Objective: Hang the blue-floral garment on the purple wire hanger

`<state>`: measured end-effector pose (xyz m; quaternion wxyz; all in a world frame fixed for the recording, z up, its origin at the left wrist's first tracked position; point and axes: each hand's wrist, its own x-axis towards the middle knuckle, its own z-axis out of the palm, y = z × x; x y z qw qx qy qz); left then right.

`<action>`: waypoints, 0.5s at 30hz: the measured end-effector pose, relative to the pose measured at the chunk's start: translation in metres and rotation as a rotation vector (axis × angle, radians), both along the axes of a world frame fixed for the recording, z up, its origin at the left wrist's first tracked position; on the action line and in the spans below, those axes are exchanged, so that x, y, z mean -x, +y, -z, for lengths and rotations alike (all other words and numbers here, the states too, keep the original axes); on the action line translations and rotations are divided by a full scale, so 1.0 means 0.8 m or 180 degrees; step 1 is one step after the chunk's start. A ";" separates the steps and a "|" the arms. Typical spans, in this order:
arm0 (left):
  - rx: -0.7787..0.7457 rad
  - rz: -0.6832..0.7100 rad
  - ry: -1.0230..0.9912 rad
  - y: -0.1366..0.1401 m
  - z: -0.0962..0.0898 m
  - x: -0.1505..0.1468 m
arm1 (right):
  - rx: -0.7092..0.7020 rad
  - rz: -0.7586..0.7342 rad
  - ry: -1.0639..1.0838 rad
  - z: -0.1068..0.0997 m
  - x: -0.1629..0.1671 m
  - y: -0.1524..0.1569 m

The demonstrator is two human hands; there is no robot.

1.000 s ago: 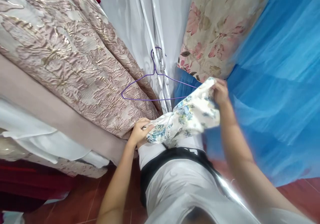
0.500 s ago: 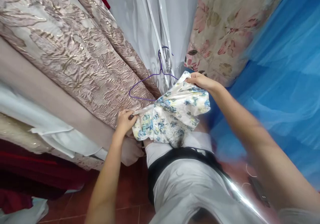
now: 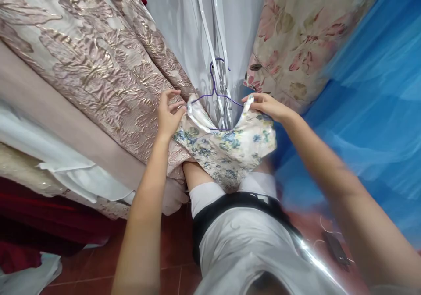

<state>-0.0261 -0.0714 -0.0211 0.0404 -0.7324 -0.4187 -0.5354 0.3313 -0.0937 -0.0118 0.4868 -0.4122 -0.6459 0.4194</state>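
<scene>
A white sleeveless floral top (image 3: pixel 226 148) with blue and yellow flowers is spread in front of my thighs, its lower part near my lap. A thin purple hanger (image 3: pixel 214 89) is at its neckline, with both arms reaching into the shoulders and its bottom bar showing across the neck opening. My left hand (image 3: pixel 171 114) is closed at the left shoulder edge, thumb and finger pinching the cloth. My right hand (image 3: pixel 268 105) pinches the right shoulder strap near the hanger's end. The hanger's hook stands free in front of white straps.
Pale pink embossed fabric (image 3: pixel 98 67) hangs on the left, with white straps (image 3: pixel 217 27) in the middle. Beige floral cloth (image 3: pixel 289 45) and blue sheer fabric (image 3: pixel 368 111) hang on the right. A black power strip (image 3: pixel 335 247) with a white cord lies on the red tiled floor (image 3: pixel 174 251).
My left hand has moved up and brought the left shoulder of the top onto the hanger's left arm, which was bare before. My right hand holds nearly the same spot.
</scene>
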 end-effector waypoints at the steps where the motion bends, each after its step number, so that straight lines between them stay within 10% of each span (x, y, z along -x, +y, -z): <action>1: -0.0063 -0.0011 0.0068 -0.002 0.002 -0.004 | -0.0203 0.0119 -0.0064 0.008 -0.004 -0.003; 7: 0.0298 -0.0058 0.0382 0.000 0.025 -0.003 | -0.0849 0.0644 -0.0598 0.043 -0.024 -0.037; 15: 0.0120 -0.0399 -0.0179 -0.015 0.027 0.008 | -0.1116 0.0404 -0.0415 -0.033 0.011 -0.050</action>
